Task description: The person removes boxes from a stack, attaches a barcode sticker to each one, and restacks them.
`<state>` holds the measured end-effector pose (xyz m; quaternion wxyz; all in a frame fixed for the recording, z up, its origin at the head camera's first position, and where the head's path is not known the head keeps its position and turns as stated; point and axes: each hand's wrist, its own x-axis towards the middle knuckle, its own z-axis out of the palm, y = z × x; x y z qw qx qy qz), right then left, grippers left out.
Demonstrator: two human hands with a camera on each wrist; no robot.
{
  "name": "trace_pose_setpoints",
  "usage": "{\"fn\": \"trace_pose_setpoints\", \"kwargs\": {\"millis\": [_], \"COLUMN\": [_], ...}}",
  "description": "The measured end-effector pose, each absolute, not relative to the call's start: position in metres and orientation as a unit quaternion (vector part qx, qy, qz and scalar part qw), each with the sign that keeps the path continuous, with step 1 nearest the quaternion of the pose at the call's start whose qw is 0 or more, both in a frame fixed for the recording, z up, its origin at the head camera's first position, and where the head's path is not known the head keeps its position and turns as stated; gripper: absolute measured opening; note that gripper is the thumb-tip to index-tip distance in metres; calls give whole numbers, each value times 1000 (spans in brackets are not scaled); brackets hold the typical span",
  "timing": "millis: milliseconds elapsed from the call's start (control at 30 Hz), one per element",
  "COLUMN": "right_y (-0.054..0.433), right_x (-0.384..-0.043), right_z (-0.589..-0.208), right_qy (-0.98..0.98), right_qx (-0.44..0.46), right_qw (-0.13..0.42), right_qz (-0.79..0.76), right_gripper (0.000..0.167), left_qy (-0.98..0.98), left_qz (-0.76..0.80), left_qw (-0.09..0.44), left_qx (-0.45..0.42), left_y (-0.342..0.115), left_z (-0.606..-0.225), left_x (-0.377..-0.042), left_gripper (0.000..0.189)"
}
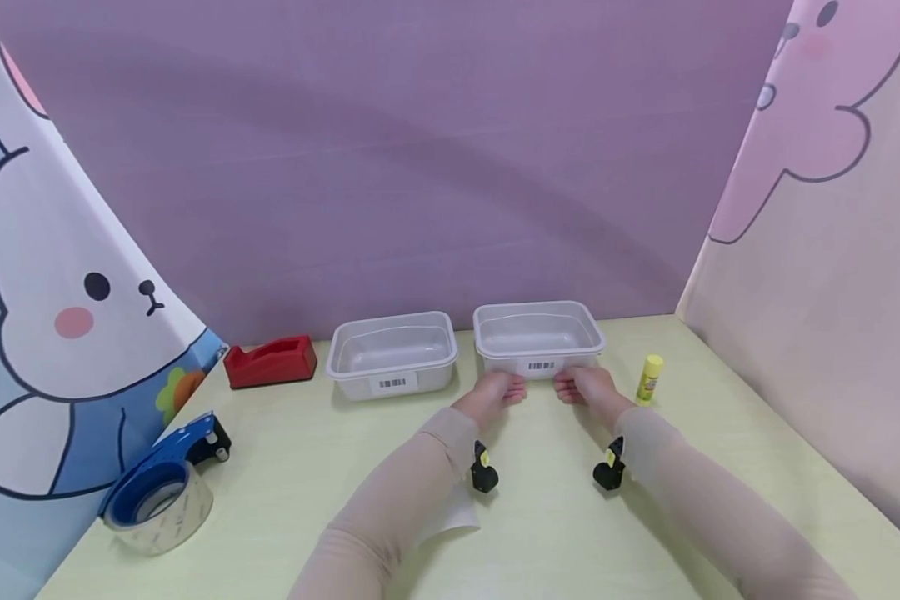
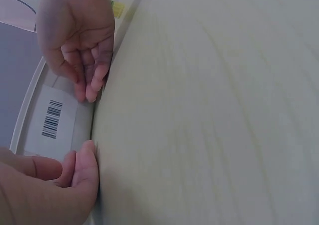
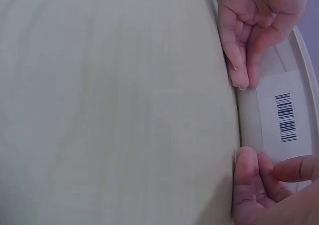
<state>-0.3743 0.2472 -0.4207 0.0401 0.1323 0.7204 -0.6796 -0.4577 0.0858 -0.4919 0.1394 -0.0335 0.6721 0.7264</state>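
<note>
A white plastic box (image 1: 487, 350) stands at the back with a barcode label (image 1: 542, 366) on its front wall. My left hand (image 1: 497, 393) touches the low front of this box, left of the label, fingers loosely bent. On the label's other side, my right hand (image 1: 588, 390) touches the same lower edge. Both wrist views show the fingertips along the line where box and table meet, the barcode (image 2: 52, 119) between the hands. Neither hand has its fingers wrapped round the box. Close on the left is a second white box (image 1: 356, 387), also bearing a barcode label (image 1: 394, 382).
A yellow glue stick (image 1: 650, 379) stands upright right of my right hand. At the left are a red tape dispenser (image 1: 272, 362) and a blue tape gun (image 1: 172, 454) with a clear roll. White paper (image 1: 453, 512) lies partly under my left forearm. A purple wall backs the table.
</note>
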Motion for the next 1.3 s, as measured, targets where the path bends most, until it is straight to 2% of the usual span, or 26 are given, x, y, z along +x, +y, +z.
{"fn": "trace_pose_setpoints", "kwargs": {"millis": [67, 200, 367, 533, 633, 800, 1000, 1133, 1300], "right_y": [250, 257, 263, 263, 264, 269, 277, 283, 290], "right_x": [-371, -364, -358, -355, -355, -359, -372, -380, -387], "right_z": [-418, -409, -391, -370, -358, -347, -346, -349, -351], "right_qy": [713, 723, 750, 750, 744, 743, 756, 767, 780], "right_qx": [135, 133, 106, 92, 91, 88, 129, 153, 153], "right_qw": [54, 73, 59, 46, 26, -42, -88, -95, -85], "right_qz": [-686, -674, -650, -654, -662, -662, -635, -615, -601], "right_gripper": [30, 32, 31, 34, 33, 33, 40, 45, 53], "left_qy": [680, 707, 728, 729, 736, 758, 769, 778, 789], "left_qz": [717, 692, 674, 676, 673, 652, 635, 624, 611], "left_qw": [148, 133, 122, 110, 71, -20, -72, -80, -55], "left_qx": [-51, -62, -28, -18, -15, -13, -17, -8, 32], "left_y": [80, 62, 47, 42, 38, 32, 26, 12, -19], "left_z": [-486, -425, -384, -371, -368, -365, -365, -361, -352], "left_x": [-455, -403, -377, -378, -379, -383, -390, -391, -396], "left_gripper": [18, 20, 23, 24, 22, 19, 21, 27, 40]}}
